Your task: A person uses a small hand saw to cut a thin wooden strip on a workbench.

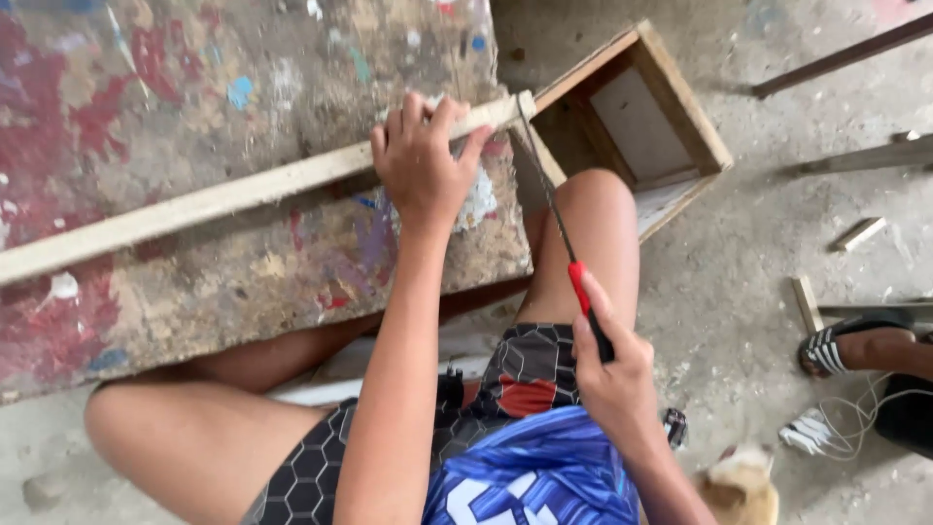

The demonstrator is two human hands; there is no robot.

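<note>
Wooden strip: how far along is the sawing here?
Done: the strip lies on the painted board, its end past the edge, pinned by the left hand. In hand: the right hand has the saw on that end. Left: the end remains attached; cut depth unclear.

open wooden box (680,107) on concrete floor (758,253) | wood offcuts (859,233) | sandalled foot (850,348) | white cable (846,418)
</note>
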